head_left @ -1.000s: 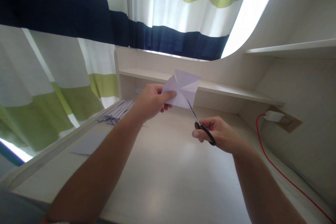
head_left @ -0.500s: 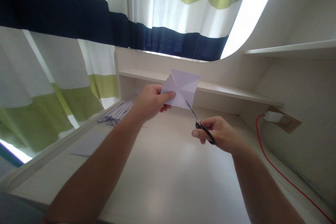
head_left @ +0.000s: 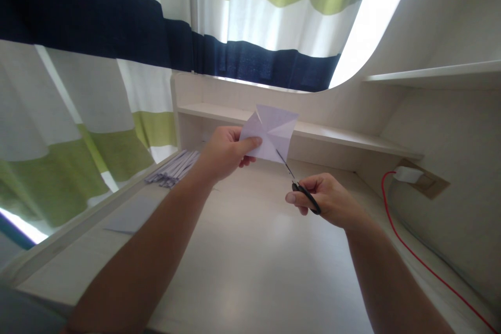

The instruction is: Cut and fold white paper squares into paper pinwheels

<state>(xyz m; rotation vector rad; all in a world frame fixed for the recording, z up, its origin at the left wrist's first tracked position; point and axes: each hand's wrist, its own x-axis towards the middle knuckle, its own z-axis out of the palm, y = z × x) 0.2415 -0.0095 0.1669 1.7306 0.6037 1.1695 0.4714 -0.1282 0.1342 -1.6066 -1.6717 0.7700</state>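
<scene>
Pale, smooth desktop (head_left: 254,250): widest working room below both hands; long white shelf (head_left: 344,138) behind limits forward reach. Left hand (head_left: 229,154) pinches creased, squarish white paper (head_left: 278,125), raised, thumb over fingers; right hand (head_left: 326,198) grips black-handled metal scissors (head_left: 309,199), blades at its lower right. Judgement: paper taut, cut slowly, straight.

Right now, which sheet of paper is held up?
The creased sheet in the left hand; the other sheet lies on the desk.

bare forearms (head_left: 156,255) angled inward, left fingers (head_left: 250,143) pinched, right fingers (head_left: 313,181) curled lower
</scene>
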